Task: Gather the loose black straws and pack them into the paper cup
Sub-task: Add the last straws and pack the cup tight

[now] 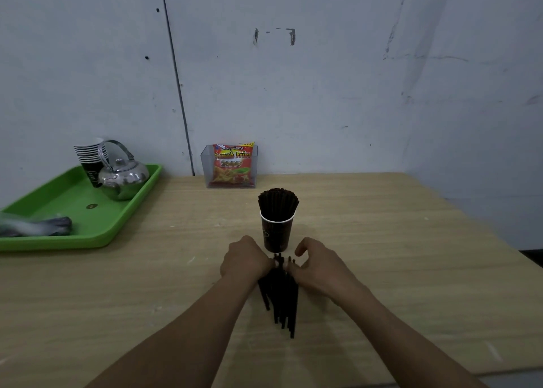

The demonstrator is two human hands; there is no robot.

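On woodgrain table (411, 240), left hand (245, 259), right hand (318, 265) bunch slim straws (280, 296).

The snack packet (233, 164) in the clear box (204, 167) at the bench's (382, 240) far edge reads "Kentang Goreng" on top, then "French Fries" and "2000". White lettering on the stacked cups (89, 159) and faint marks on the paper cup (276, 234) are too blurred to read.

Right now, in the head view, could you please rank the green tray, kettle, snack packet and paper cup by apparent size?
1. green tray
2. kettle
3. snack packet and paper cup: look alike; the cup is nearer, so unranked.
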